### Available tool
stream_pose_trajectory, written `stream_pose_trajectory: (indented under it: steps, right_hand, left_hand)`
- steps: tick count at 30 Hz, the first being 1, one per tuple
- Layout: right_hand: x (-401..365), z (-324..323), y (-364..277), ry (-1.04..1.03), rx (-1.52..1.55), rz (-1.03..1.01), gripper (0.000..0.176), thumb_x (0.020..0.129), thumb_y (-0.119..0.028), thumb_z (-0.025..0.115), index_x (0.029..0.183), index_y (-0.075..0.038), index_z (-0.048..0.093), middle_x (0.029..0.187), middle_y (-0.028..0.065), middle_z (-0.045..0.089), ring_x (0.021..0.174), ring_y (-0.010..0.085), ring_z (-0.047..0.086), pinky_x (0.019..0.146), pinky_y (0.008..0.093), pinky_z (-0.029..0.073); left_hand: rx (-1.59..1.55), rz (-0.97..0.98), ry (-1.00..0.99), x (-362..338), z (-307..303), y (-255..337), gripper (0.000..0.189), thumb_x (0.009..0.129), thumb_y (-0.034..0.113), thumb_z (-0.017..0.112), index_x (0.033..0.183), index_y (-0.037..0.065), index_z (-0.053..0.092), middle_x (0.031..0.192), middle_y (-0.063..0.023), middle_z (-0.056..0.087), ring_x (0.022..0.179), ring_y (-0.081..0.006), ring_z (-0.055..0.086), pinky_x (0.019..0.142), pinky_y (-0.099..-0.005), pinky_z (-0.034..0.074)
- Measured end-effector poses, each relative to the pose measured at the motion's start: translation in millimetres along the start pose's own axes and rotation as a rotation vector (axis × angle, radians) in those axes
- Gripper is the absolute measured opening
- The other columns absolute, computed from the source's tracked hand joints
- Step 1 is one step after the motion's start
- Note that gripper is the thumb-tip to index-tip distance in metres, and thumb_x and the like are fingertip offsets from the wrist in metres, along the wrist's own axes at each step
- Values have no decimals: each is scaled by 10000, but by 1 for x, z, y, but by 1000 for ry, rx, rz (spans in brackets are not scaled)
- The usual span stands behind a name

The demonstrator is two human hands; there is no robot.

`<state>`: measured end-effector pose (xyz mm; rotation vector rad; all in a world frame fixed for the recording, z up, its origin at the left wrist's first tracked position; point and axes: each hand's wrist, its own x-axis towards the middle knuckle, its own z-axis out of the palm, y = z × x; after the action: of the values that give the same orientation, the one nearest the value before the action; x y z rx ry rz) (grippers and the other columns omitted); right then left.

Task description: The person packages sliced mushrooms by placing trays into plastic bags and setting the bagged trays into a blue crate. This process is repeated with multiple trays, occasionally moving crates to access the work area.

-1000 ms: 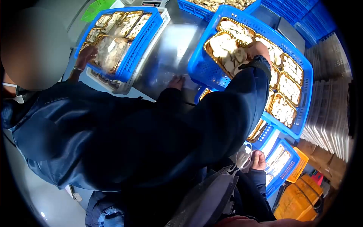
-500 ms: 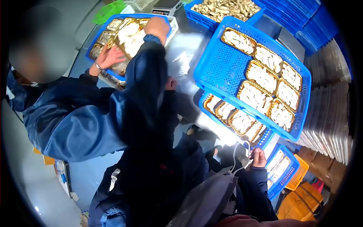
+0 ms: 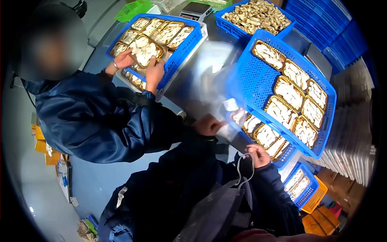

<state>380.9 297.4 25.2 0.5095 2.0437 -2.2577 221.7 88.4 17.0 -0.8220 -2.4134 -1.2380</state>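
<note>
My left hand (image 3: 207, 125) is smeared by motion beside the metal table; its fingers are not clear. At its fingertips, a blurred sheet of clear plastic (image 3: 234, 90) with a white label (image 3: 230, 105) stretches in front of the blue crates. My right hand (image 3: 259, 156) is closed, thumb and fingers pressed together, by the lower blue crate (image 3: 291, 152) and a white cord (image 3: 240, 167); what it pinches is hidden. The upper blue crate (image 3: 258, 76) holds several gold-rimmed trays of sliced mushrooms (image 3: 289, 92). More filled trays (image 3: 266, 135) lie in the lower crate.
At left, a co-worker in a blue jacket (image 3: 92, 121) holds a mushroom tray (image 3: 144, 51) over another blue crate (image 3: 173, 72). Whole mushrooms (image 3: 258, 16) fill a crate at the back, near a scale (image 3: 195, 11). Stacked lids or trays (image 3: 350, 133) stand at right.
My left hand has moved right and down, and the clear plastic now shows beside it. My right hand has moved left and up. The co-worker now grips a tray with both hands.
</note>
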Motion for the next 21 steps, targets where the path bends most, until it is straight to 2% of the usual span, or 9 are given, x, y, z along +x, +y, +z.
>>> stream_pose_trajectory:
  steps: [1,3,4,7,10,11,16,20,21]
  right_hand:
    - [5,11,-8,-51,-56,-69,149,865,-95,560,985,-8,575,816,31,606,667,74,549,625,204,457]
    - [15,20,-5,-141,-81,-165,164,848,-93,588,985,-5,576,814,20,600,675,70,549,644,201,453]
    - [16,22,0,-129,-51,-157,163,848,-94,588,983,-5,576,810,18,598,675,69,548,641,201,451]
    - [16,26,5,-101,49,-101,174,851,-85,581,1005,-8,558,792,7,582,680,65,536,643,202,437]
    - [18,30,2,-108,49,-159,201,855,-63,564,1043,-8,523,792,-7,563,714,63,524,679,206,426]
    - [22,26,3,-180,66,-143,256,848,-61,569,1084,-9,483,855,1,545,766,70,515,716,211,417]
    - [27,32,3,-212,-32,-231,368,811,-74,621,1130,-27,444,971,43,524,859,106,523,765,239,430]
    - [22,35,2,-183,-82,-241,396,792,-67,639,1132,-34,440,1022,68,521,933,130,527,791,266,441]
    - [21,38,-5,-168,-128,-266,396,792,-67,638,1133,-35,439,1037,74,516,939,133,526,794,270,442]
  left_hand:
    - [-52,41,76,-2,10,3,342,629,231,787,578,99,476,557,-82,484,472,-260,486,427,-345,363]
    - [-103,26,-24,1,11,11,350,635,233,781,557,84,474,539,-86,479,456,-266,485,411,-359,344]
    - [-72,-18,-105,-1,11,13,358,639,235,778,547,77,471,532,-89,475,453,-272,482,407,-364,337]
    - [-220,-63,-143,-5,13,12,364,649,241,772,538,68,471,531,-100,478,444,-279,477,404,-368,333]
    - [-277,-70,-44,-7,15,17,348,654,244,768,537,71,490,539,-98,488,456,-265,490,416,-356,345]
    - [-295,-62,-40,-8,16,20,344,654,241,768,539,71,491,539,-95,489,462,-258,495,421,-351,349]
    - [-292,-67,-78,-15,20,27,342,671,261,754,542,68,503,545,-87,497,488,-236,508,442,-336,361]
    - [-179,-116,-300,-18,16,24,345,692,313,725,545,66,534,556,-79,504,492,-239,508,444,-338,367]
    - [-190,-97,-271,-18,15,25,340,684,305,730,546,68,530,556,-76,505,490,-239,508,442,-339,367]
